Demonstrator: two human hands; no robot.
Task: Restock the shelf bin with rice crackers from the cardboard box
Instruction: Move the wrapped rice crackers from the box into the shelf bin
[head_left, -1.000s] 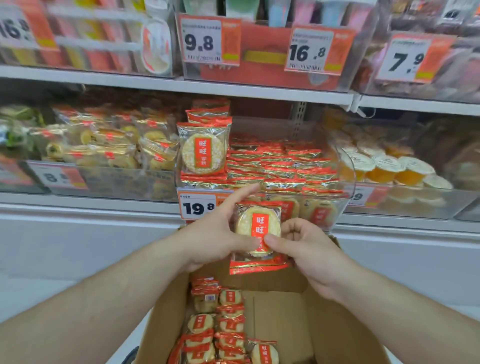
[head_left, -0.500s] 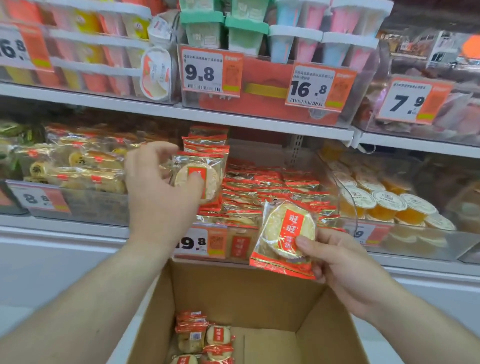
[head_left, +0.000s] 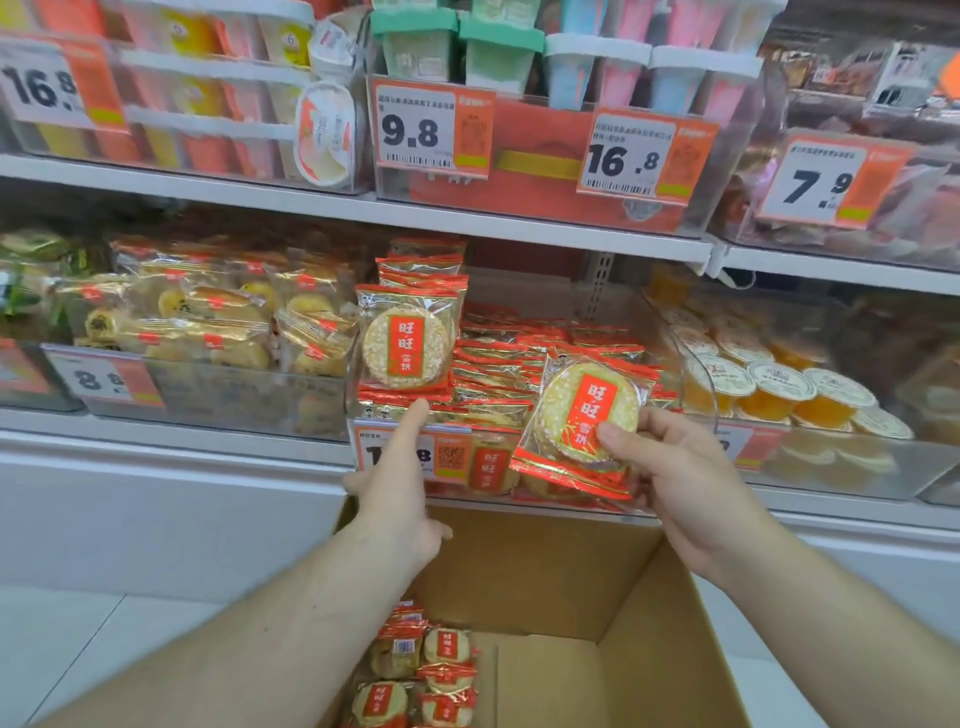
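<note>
Red-and-gold foil wraps the rice cracker packet (head_left: 584, 423) that the right hand (head_left: 680, 483) pinches by its lower right corner, thumb on the front and fingers curled behind. The packet tilts slightly and hangs in front of the right half of the clear shelf bin (head_left: 696, 364), above the far edge of the cardboard box (head_left: 670, 623).

Inside the bin, an upright packet (head_left: 406, 340) faces outward at the left front with more standing behind it, while the rest of the bin is filled with flat rows of packets (head_left: 519, 358). The left hand (head_left: 400, 483) is released and holds nothing; its index finger is extended, the tip touching the packets just below the upright one, at the bin's front rim above the price tag (head_left: 415, 457).

The box stands open below the bin, and more rice cracker packets (head_left: 415, 675) lie in its near left corner.

To the left of the bin sits another clear bin of wrapped yellow pastries (head_left: 218, 317); to the right, a bin of orange jelly cups (head_left: 769, 387). The shelf above carries pastel tubs (head_left: 498, 52) and price tags reading 9.8 (head_left: 415, 130), 16.8 (head_left: 623, 158) and 7.9 (head_left: 815, 182).
</note>
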